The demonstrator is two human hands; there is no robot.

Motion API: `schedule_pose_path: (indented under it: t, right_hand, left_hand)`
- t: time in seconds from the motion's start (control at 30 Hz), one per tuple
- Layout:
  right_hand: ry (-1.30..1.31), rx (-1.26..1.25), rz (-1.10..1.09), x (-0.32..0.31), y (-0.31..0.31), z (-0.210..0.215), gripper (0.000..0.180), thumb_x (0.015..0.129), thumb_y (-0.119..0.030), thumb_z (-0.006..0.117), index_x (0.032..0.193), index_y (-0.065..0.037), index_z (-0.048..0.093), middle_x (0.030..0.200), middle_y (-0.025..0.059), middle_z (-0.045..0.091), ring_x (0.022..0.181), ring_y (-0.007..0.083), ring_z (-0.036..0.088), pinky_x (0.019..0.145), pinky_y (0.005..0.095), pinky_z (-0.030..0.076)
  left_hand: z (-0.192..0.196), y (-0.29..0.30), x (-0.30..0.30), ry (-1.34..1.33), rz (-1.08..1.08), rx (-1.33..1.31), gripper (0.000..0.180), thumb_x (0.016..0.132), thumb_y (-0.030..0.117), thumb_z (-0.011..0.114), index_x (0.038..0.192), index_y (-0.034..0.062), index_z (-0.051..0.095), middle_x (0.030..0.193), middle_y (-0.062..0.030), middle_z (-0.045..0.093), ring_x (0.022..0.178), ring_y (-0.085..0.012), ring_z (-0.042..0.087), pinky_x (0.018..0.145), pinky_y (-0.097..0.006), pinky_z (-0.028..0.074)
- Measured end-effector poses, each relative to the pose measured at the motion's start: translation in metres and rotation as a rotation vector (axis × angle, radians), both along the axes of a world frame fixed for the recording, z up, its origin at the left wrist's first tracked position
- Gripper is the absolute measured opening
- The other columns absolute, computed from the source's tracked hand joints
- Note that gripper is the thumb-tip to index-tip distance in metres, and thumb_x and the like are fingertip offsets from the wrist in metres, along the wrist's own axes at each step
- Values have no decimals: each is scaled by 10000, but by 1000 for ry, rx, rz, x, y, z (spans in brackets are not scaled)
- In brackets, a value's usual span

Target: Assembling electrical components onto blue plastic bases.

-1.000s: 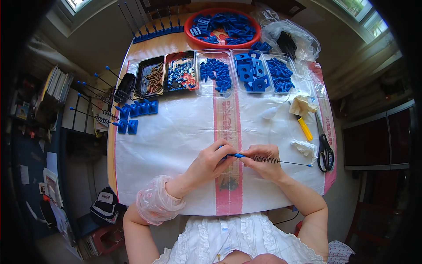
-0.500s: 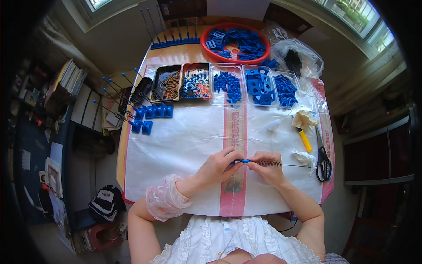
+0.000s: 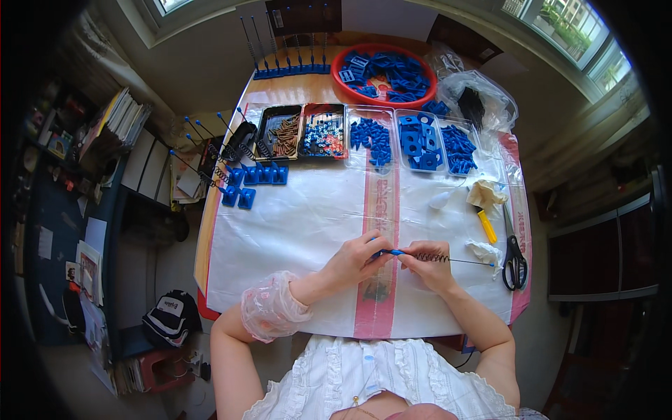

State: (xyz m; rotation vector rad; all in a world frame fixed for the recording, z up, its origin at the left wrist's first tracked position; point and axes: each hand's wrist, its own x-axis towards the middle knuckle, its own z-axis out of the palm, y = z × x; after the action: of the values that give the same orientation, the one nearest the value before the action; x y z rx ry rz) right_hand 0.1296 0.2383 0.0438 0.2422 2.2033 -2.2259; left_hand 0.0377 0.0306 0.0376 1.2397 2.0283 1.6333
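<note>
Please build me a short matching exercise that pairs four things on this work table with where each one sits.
Things:
1. red round basin
2. black-handled scissors
3. thin rod with a coiled spring
4. loose blue blocks

Places:
A. at the table's right edge
B. between the left hand and the right hand
C. at the table's far end, full of blue parts
D. on the white sheet, near the left edge

Pairs: 1-C, 2-A, 3-B, 4-D
</note>
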Motion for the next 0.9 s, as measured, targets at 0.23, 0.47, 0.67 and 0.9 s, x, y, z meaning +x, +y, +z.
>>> schedule_pose_path:
  t: [0.23,0.47,0.67,0.9]
  right_hand:
    - [-31,-16,-16,1,-2,2,59,865,45,748,919,31,766,780,49,718,658,78,666,525,187,476]
    - [-63,-7,-7,2,2,-2,66,871,21,756,934,42,759,804,47,729,686,69,677,546,192,494]
    - [-84,-15,-23,-1,-1,2,70,872,14,758,940,34,755,781,43,722,654,51,652,529,188,478]
    - [-64,11,-41,0,0,-1,71,875,3,759,943,25,759,776,31,721,638,39,629,528,183,472]
  left_hand:
    - [1,2,0,-35,-22,14,130,925,68,679,1025,58,598,930,-127,578,782,-345,634,661,-418,496]
    - [-4,4,3,-42,-11,2,131,930,44,664,1039,44,592,919,-117,553,774,-300,607,659,-374,478]
    - [-5,6,5,-55,14,-15,130,928,13,648,1037,32,581,911,-119,524,775,-283,564,683,-355,459]
    - [-6,8,4,-49,13,-19,138,924,-7,641,1037,23,568,912,-129,510,808,-296,557,712,-364,460]
